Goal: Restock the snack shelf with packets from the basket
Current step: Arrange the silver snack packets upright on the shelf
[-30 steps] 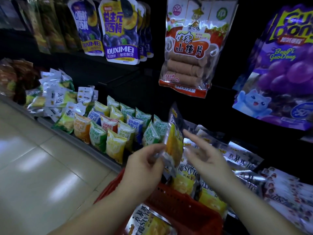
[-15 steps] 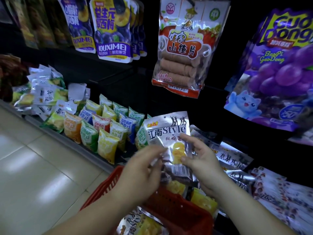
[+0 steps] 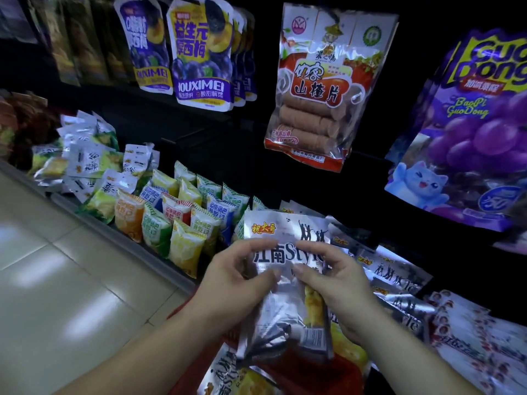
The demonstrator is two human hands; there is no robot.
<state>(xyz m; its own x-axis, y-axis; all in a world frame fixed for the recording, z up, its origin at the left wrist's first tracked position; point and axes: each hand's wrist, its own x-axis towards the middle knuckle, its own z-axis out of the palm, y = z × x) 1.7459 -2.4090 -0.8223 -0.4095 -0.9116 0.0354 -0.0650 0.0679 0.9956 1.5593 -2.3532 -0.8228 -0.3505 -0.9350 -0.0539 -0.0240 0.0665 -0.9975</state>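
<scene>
Above the basket [image 3: 313,374] — silver packet [image 3: 285,229] pinched betw. left hand [image 3: 231,283] & right hand [image 3: 339,286].

The silver foil snack packet [image 3: 285,229] went from edge-on to facing the camera, lower centre of frame. The right hand [image 3: 342,289], open before, now pinches it too.

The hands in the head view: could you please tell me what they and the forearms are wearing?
The left hand and right hand are bare: no gloves, rings or watch show. Both forearms are uncovered to the picture's edge, with no sleeve in view. The nails look short and unpainted.
</scene>
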